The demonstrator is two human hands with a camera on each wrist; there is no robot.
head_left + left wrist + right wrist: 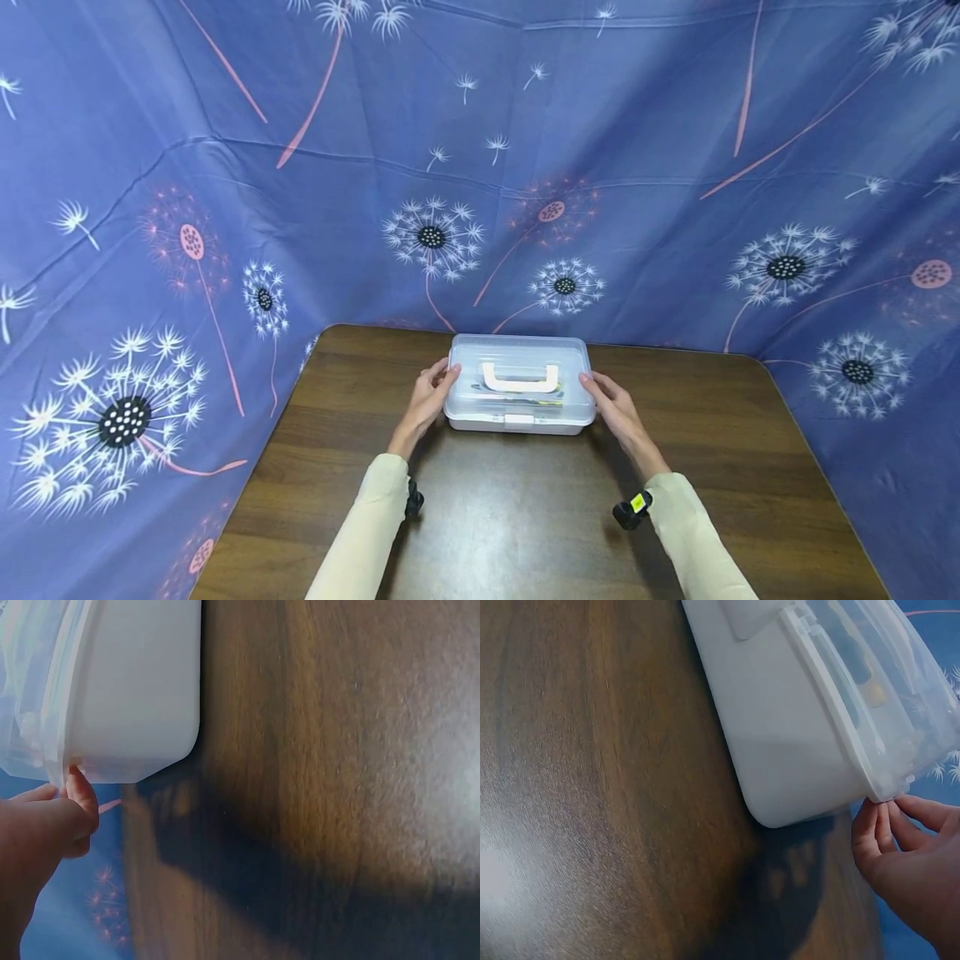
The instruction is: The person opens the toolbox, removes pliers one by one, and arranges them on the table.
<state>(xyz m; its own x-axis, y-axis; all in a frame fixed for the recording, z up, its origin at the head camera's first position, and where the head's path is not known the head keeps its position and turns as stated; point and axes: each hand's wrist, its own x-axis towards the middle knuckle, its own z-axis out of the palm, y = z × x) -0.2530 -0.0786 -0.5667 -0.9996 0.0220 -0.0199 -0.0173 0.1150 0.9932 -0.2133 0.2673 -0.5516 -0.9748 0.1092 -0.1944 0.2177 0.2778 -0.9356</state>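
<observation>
A plastic storage box [517, 425] with a see-through lid [472, 358], a white carry handle [521, 385] and a front latch [519, 420] sits near the table's far edge. The lid is down. Under it, yellow and dark items show dimly; their kind cannot be told. My left hand [430, 398] holds the box's left end; in the left wrist view its fingers [81, 793] curl under the rim. At the right end my right hand [617, 410] pinches the rim, and the right wrist view shows its fingertips [871, 814] beneath the edge.
The brown wooden table [495, 517] stretches in front of the box and to both sides. A blue cloth with dandelion prints [480, 167] hangs close behind the table and along its sides. Dark wrist devices [632, 510] sit by the pale sleeves [363, 533].
</observation>
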